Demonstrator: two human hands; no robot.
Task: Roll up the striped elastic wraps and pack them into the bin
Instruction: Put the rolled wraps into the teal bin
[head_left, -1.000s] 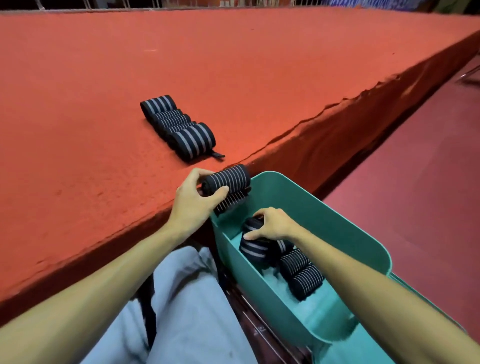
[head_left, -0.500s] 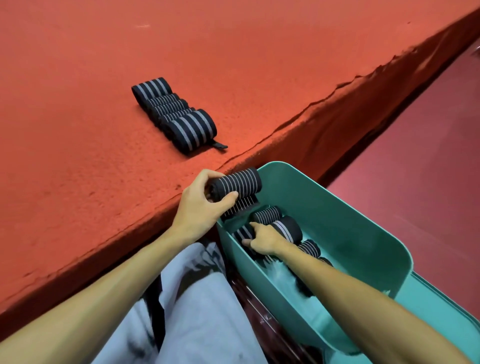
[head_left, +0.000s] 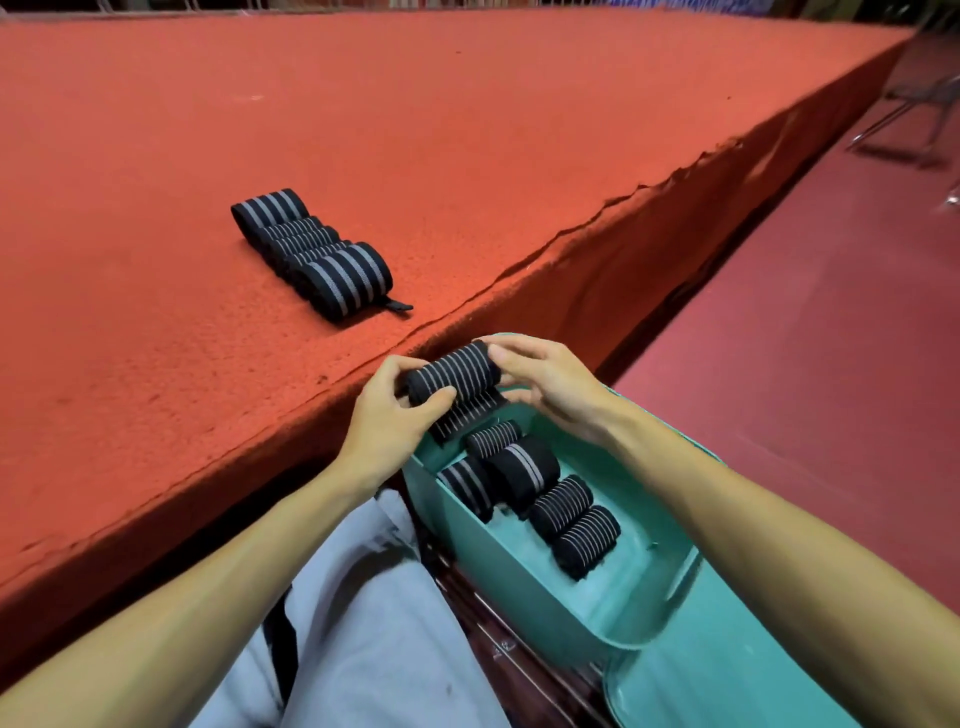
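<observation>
Striped wrap roll (head_left: 453, 371): over the far end of the bin (head_left: 519, 582).
Change: right grip (head_left: 550, 382) left the bin, now pinches the roll; left grip (head_left: 387, 421) still clutching.
Around: I see packed rolls (head_left: 524, 467) below, spare wraps (head_left: 311, 254) on counter (head_left: 156, 338).

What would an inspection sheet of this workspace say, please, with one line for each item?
Surface: red felt-covered table, front edge ragged.
Job's things: partly rolled wrap held over the far end of the teal bin, its loose tail hanging down; five rolled wraps inside the bin; row of wraps lying on the table.
Clutter: nothing seen.
Hands: left hand and right hand both grip the partly rolled wrap.
Cables: nothing seen.
Surroundings: dark red floor; metal chair legs at far right; grey trousers below.
</observation>
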